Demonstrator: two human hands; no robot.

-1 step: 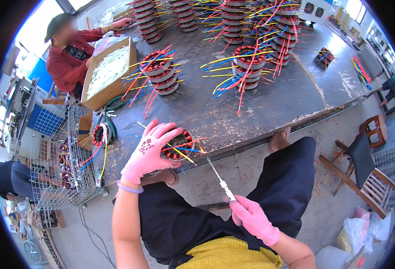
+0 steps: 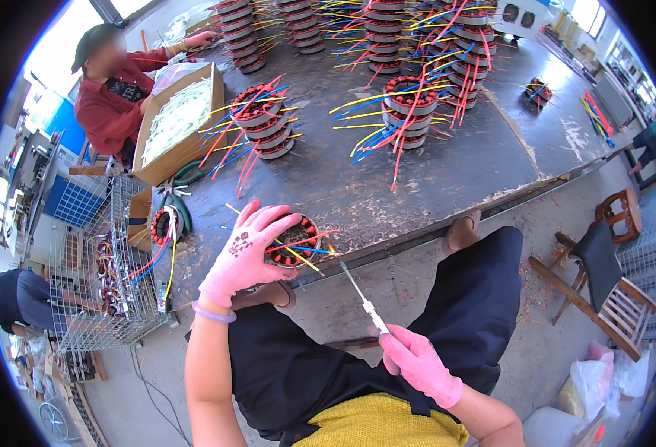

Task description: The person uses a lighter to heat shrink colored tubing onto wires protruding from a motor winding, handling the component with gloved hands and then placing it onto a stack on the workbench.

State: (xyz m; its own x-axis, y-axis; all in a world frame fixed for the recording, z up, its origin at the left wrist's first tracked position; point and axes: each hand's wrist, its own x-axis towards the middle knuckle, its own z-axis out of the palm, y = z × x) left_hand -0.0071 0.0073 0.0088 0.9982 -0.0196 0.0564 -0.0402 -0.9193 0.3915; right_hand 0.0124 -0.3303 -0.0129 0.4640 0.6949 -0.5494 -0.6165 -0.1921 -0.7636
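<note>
My left hand (image 2: 247, 252), in a pink glove, is wrapped around a motor stator (image 2: 311, 226) with red windings at the near edge of the table. Red, blue and yellow wires stick out of it to the right. My right hand (image 2: 421, 366), also gloved in pink, grips a slim torch (image 2: 371, 309) with a white handle and a long thin metal tip. A small orange flame (image 2: 332, 250) burns between that tip and the wire ends. The glove on my left hand hides part of the stator.
Stator stacks (image 2: 267, 128) with loose wires stand across the dark table (image 2: 320, 164). Farther left are a carton (image 2: 148, 173) of white strips, green-handled pliers (image 2: 180, 190) and another stator (image 2: 163, 225). A wire basket (image 2: 131, 309) hangs near the left edge. A co-worker in red (image 2: 104, 112) sits beyond.
</note>
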